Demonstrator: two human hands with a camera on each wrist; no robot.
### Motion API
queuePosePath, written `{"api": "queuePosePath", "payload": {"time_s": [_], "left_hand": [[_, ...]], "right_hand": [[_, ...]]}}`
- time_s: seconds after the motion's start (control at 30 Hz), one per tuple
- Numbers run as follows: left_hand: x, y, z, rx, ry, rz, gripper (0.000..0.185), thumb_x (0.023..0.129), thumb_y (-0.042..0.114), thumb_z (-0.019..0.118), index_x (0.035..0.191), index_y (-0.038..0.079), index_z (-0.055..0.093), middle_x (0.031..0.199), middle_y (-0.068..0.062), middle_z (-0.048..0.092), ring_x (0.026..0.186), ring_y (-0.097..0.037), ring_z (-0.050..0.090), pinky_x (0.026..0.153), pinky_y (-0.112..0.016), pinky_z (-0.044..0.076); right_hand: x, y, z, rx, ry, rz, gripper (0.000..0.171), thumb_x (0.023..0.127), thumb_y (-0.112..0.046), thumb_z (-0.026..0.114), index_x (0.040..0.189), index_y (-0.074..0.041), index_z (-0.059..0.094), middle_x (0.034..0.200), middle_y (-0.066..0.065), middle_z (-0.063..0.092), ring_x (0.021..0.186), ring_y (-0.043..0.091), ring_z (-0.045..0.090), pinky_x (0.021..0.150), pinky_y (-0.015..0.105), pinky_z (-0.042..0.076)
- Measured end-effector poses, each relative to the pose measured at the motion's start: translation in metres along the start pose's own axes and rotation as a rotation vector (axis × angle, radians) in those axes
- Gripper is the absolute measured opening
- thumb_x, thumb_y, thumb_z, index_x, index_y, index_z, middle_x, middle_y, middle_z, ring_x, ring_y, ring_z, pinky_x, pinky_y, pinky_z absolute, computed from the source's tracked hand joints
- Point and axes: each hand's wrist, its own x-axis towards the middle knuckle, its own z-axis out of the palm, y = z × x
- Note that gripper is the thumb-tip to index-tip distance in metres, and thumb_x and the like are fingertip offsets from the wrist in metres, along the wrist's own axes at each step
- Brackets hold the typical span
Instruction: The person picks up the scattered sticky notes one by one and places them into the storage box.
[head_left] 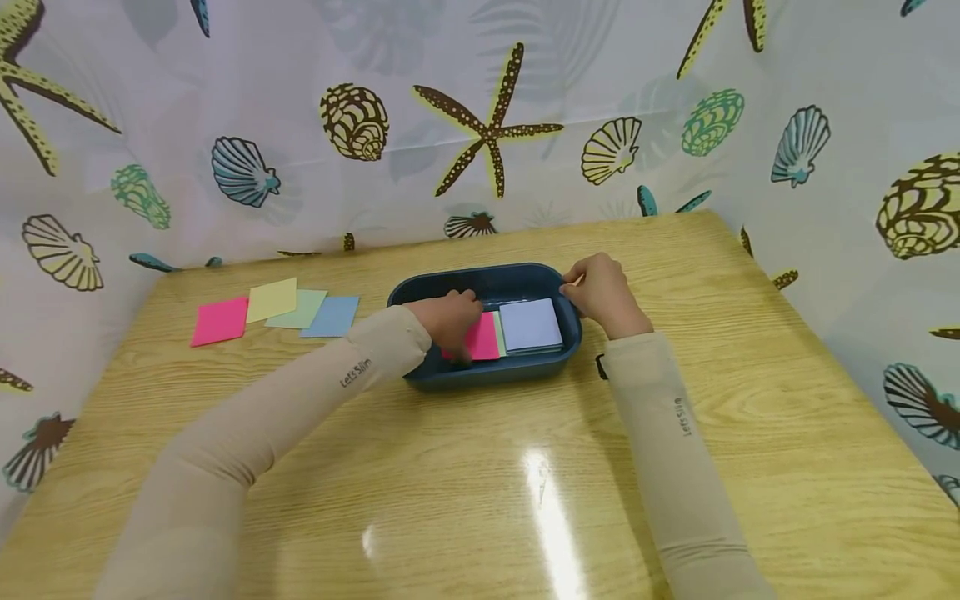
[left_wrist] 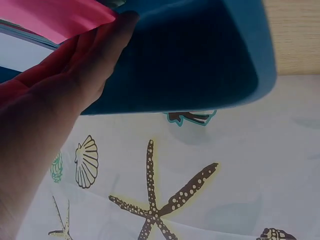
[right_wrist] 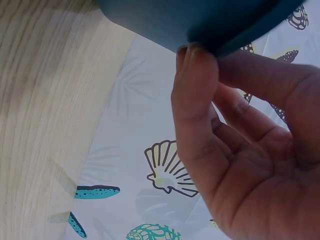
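Observation:
A dark blue tray (head_left: 487,377) sits mid-table and holds a lavender paper stack (head_left: 531,325), a pink sheet (head_left: 483,340) and a green edge between them. My left hand (head_left: 453,325) reaches into the tray's left half. In the left wrist view its fairly straight fingers (left_wrist: 95,55) lie against the pink sheet (left_wrist: 55,20), beside the tray's inner wall (left_wrist: 190,60). The thumb is hidden. My right hand (head_left: 596,287) grips the tray's far right rim. The right wrist view shows its fingertips (right_wrist: 195,75) pinching the blue edge (right_wrist: 200,20).
Pink (head_left: 220,321), yellow (head_left: 273,298), green (head_left: 306,310) and blue (head_left: 332,317) paper squares lie overlapping in a row at the table's (head_left: 480,500) back left. Seashell-patterned curtain walls (head_left: 487,125) close off the back and both sides.

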Motion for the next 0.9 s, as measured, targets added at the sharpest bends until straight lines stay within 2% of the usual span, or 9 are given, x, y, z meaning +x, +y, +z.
{"api": "queuePosePath", "payload": {"time_s": [0.37,0.9], "left_hand": [[0.0059,0.0000,0.0009,0.030,-0.016,0.020,0.081,0.082,0.039,0.074,0.140,-0.006,0.039,0.133,-0.021,0.045,0.118,-0.031,0.046,0.103,-0.039,0.039],[0.0068,0.0034,0.0003,-0.001,-0.014,0.014,0.075,0.083,0.037,0.075,0.139,-0.003,0.044,0.133,-0.019,0.045,0.117,-0.029,0.043,0.101,-0.040,0.041]], "right_hand": [[-0.0001,0.0000,0.0010,0.001,-0.001,0.000,0.023,0.093,-0.006,0.061,0.112,0.007,0.066,0.098,0.023,0.063,0.066,0.020,0.065,0.061,0.027,0.054],[0.0003,0.0001,0.0005,0.002,-0.005,0.011,0.024,0.093,-0.006,0.061,0.113,0.007,0.065,0.100,0.024,0.061,0.065,0.020,0.065,0.062,0.028,0.055]]}}
